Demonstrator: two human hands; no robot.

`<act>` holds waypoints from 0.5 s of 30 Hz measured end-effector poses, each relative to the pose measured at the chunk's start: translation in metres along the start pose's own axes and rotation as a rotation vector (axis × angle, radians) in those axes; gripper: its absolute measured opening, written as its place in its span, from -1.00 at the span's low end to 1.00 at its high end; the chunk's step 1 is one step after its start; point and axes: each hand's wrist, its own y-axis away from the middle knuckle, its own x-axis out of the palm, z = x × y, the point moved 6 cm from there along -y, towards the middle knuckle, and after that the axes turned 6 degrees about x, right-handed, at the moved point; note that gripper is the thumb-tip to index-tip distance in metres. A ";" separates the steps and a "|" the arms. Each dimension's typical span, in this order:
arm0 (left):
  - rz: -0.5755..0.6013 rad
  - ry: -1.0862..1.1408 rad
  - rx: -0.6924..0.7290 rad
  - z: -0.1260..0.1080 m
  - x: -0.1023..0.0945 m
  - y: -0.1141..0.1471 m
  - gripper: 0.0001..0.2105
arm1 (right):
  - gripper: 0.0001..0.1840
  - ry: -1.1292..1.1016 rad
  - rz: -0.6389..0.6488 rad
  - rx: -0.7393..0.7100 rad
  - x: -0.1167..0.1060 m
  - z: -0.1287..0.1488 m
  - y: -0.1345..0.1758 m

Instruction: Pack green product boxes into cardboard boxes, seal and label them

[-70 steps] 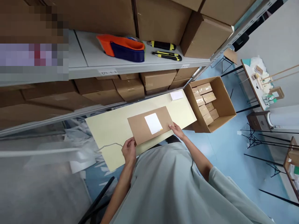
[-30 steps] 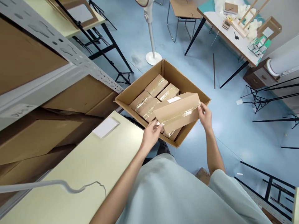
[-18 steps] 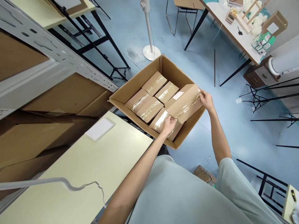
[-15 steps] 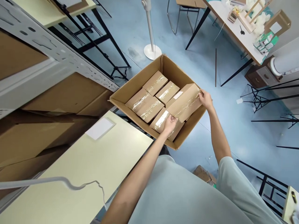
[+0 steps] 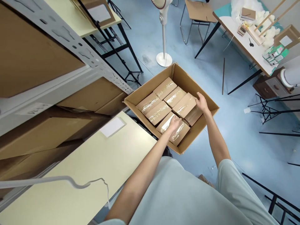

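Observation:
Inside a large open carton [image 5: 194, 137] lie several small brown cardboard boxes, closed with shiny clear tape. One cardboard box [image 5: 185, 105] sits among them, right of the middle, its top nearly level with its neighbours. At its far right end is my right hand [image 5: 202, 103], fingers apart, with the thumb side against or very near the box. My left hand [image 5: 174, 123] has its fingers curled over a near taped box [image 5: 165, 121], close to the first box's near edge. What the left fingertips hold, if anything, is hidden.
A cream table [image 5: 117, 150] with a white label sheet [image 5: 112, 127] lies left of the carton. Metal shelving [image 5: 93, 59] with large cartons stands further left. Beyond are a white pedestal fan [image 5: 164, 59], a chair [image 5: 199, 12] and a cluttered table [image 5: 243, 37].
The cardboard box that both hands held tilted has come down to lie among the others. My right hand has loosened at its end. The view has shifted, so the carton appears further right and lower.

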 end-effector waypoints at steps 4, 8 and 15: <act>-0.082 -0.036 0.041 -0.018 -0.051 0.037 -0.69 | -0.29 -0.118 0.022 -0.048 0.014 0.028 0.051; -0.170 -0.060 0.143 -0.037 -0.121 0.093 -0.72 | -0.34 -0.296 0.081 -0.034 0.049 0.069 0.120; -0.528 -0.089 0.237 -0.049 -0.248 0.216 -0.65 | -0.45 -0.519 0.477 -0.189 0.154 0.185 0.230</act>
